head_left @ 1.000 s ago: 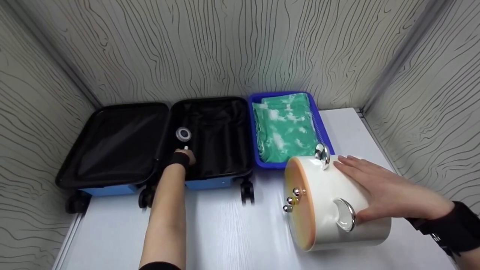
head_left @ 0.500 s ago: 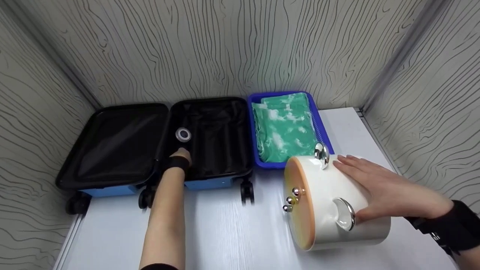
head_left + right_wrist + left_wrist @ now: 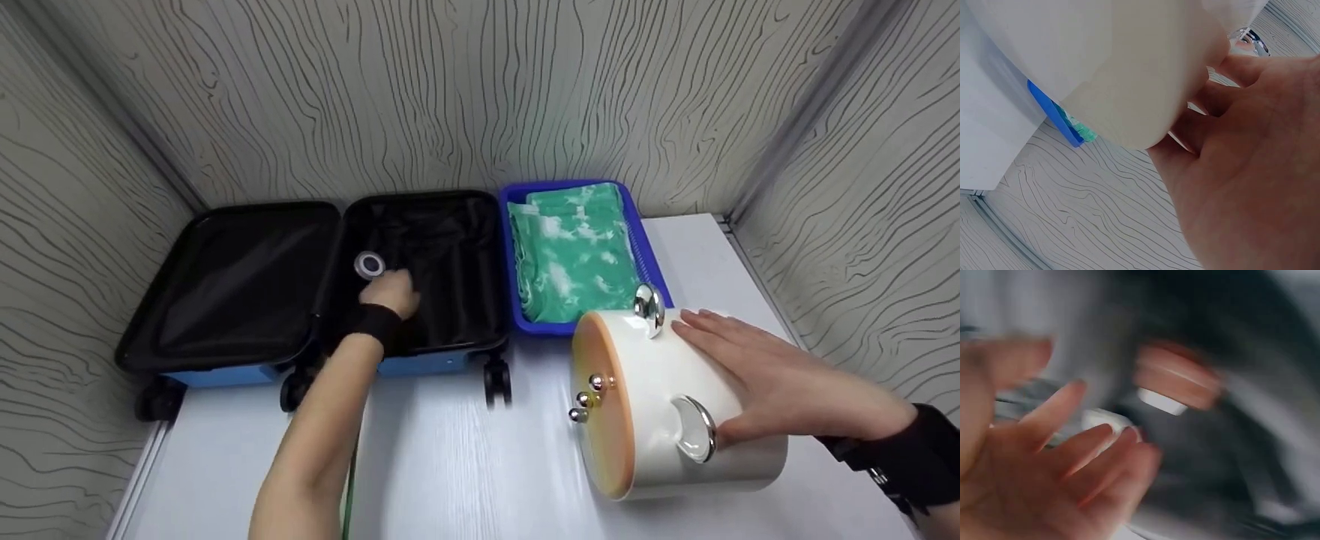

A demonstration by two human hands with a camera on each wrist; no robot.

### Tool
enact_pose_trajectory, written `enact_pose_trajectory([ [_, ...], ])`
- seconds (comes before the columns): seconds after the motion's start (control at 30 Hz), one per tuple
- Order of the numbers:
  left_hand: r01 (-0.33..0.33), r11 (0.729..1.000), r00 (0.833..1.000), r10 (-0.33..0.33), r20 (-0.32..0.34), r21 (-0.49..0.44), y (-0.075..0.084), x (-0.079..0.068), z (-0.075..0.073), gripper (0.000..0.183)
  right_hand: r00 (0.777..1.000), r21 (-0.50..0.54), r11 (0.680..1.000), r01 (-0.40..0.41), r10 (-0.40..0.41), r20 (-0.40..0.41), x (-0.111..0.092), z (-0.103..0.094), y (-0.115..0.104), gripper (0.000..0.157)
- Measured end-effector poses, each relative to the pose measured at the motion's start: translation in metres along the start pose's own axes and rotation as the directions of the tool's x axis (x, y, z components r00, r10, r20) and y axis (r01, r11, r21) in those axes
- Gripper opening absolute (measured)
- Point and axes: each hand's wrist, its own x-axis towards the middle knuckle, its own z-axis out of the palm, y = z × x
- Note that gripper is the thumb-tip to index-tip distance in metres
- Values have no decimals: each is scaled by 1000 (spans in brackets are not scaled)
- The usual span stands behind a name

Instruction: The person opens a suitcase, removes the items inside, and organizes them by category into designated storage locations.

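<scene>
My left hand (image 3: 390, 292) is over the right half of an open suitcase (image 3: 450, 270), close to a small round item with a silver ring and dark centre (image 3: 369, 265). In the blurred left wrist view its fingers (image 3: 1095, 444) are loosely extended. Beyond them are a reddish-brown round object with a white end (image 3: 1176, 377) and a whitish thing (image 3: 1100, 419); I cannot tell whether the fingers touch the whitish thing. My right hand (image 3: 772, 379) rests spread on a large white pot-like vessel (image 3: 675, 420) lying on its side, with an orange rim and chrome handles.
The suitcase's left half (image 3: 247, 285) lies open beside the other. A blue basket (image 3: 534, 328) with a folded green-and-white cloth (image 3: 570, 255) stands right of the suitcase. Wood-patterned walls (image 3: 465, 97) enclose the white table (image 3: 442, 457). A green cord (image 3: 351, 480) runs by the left forearm.
My left hand drew slightly back left, then swung right and up across the suitcase. A white tip at its fingers one second ago is hidden now in the head view. The right hand stayed on the vessel.
</scene>
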Motion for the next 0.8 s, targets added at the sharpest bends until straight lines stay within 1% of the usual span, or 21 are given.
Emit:
enact_pose_trajectory([
  [0.03, -82, 996, 994, 79, -75, -29, 17, -5, 0, 22, 1000, -3, 1000, 8, -8, -7, -1, 0, 0, 133],
  [0.07, -178, 982, 975, 168, -142, -61, 35, -11, 1, 19, 1000, -7, 1000, 16, -17, -13, -1, 0, 1, 133],
  [0.1, -266, 960, 953, 248, -176, -87, 53, -20, 4, 18, 1000, -8, 1000, 22, -23, -18, -1, 1, 1, 132],
  [0.13, -351, 930, 926, 328, -187, -111, 71, -32, 6, 15, 999, -11, 1000, 28, -28, -21, -1, 1, 1, 132],
  [0.17, -427, 894, 899, 404, -171, -135, 88, -44, 10, 14, 999, -12, 999, 30, -30, -22, -1, 1, 2, 132],
  [0.2, -490, 859, 870, 473, -138, -150, 103, -58, 14, 15, 999, -16, 999, 36, -36, -22, -1, 1, 3, 132],
  [0.27, -568, 805, 821, 570, -40, -171, 127, -83, 27, 21, 999, -23, 999, 43, -44, -27, 0, 2, 4, 132],
  [0.3, -585, 793, 804, 595, 9, -170, 136, -93, 34, 26, 999, -27, 999, 44, -45, -28, 0, 3, 4, 131],
  [0.33, -606, 781, 786, 617, 38, -153, 144, -101, 42, 30, 998, -36, 998, 48, -49, -31, -1, 3, 5, 131],
  [0.37, -621, 772, 773, 632, 55, -133, 150, -106, 51, 33, 998, -43, 998, 54, -56, -37, -1, 4, 5, 131],
  [0.4, -627, 770, 769, 636, 60, -119, 155, -111, 58, 35, 997, -52, 997, 62, -64, -44, -1, 5, 5, 131],
  [0.47, -623, 776, 776, 629, 43, -101, 162, -115, 71, 34, 995, -59, 995, 80, -83, -51, -1, 6, 6, 130],
  [0.5, -619, 779, 781, 624, 23, -96, 164, -116, 76, 31, 995, -60, 995, 84, -87, -55, -1, 7, 6, 130],
  [0.57, -616, 782, 786, 618, -14, -92, 166, -116, 83, 26, 995, -47, 996, 79, -81, -50, -1, 8, 5, 133],
  [0.67, -617, 783, 787, 615, -52, -79, 166, -115, 86, 23, 998, -30, 998, 50, -50, -25, -1, 9, 3, 137],
  [0.8, -621, 781, 783, 618, -63, -68, 161, -116, 83, 22, 1000, -28, 1000, 15, -14, 10, 0, 7, -1, 137],
])
